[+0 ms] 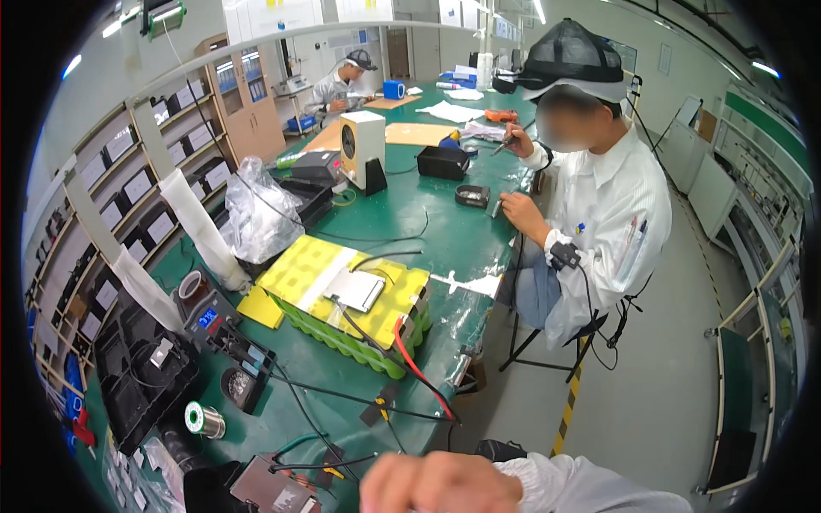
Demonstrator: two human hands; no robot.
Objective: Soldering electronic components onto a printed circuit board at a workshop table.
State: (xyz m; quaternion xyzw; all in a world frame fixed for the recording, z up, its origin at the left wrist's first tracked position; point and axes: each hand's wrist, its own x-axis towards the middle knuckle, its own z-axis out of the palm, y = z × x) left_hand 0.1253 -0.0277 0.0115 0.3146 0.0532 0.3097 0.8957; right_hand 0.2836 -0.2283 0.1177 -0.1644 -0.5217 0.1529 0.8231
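Observation:
My right hand [440, 483] comes in at the lower edge, its white sleeve [590, 487] reaching from the right. Its fingers are curled; whatever they may hold is cut off by the frame. My left hand is out of view. Nearest to my right hand are dark cables and a brownish, flat rectangular device [272, 486]. Farther up the bench lies a large battery pack [342, 295] with a yellow top and green sides. A silver-white circuit module [355, 286] sits on it, and red and black leads [421, 372] run off its near end.
A soldering station [209, 318], a solder spool [205, 421] and a black tray [141, 368] stand on the left of the green bench [453, 231]. A co-worker [599, 179] sits at the right edge holding a tool; another person [342, 90] works at the far end.

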